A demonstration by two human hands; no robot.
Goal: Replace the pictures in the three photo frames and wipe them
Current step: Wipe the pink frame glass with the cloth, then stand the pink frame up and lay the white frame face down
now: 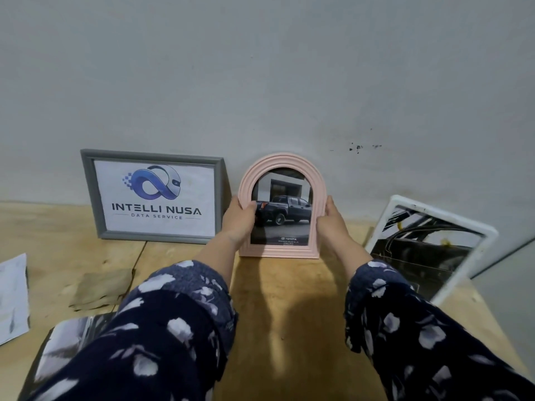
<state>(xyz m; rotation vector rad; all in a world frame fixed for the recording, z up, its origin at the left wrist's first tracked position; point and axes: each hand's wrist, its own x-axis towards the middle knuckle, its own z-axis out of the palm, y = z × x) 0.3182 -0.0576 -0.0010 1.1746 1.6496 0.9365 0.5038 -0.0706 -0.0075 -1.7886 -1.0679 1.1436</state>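
Observation:
A pink arched photo frame (282,162) with a picture of a dark pickup truck stands upright on the wooden table (286,299), close to the wall. My left hand (238,219) grips its left edge and my right hand (333,219) grips its right edge. To its left a grey rectangular frame (86,195) with a logo print leans against the wall. To the right a white frame (489,235) with a dark picture stands tilted.
A brownish folded cloth (100,290) lies on the table at the left. A loose paper (13,296) sits at the far left edge and a glossy photo (62,342) lies near the front left. The table's right edge falls off beside the white frame.

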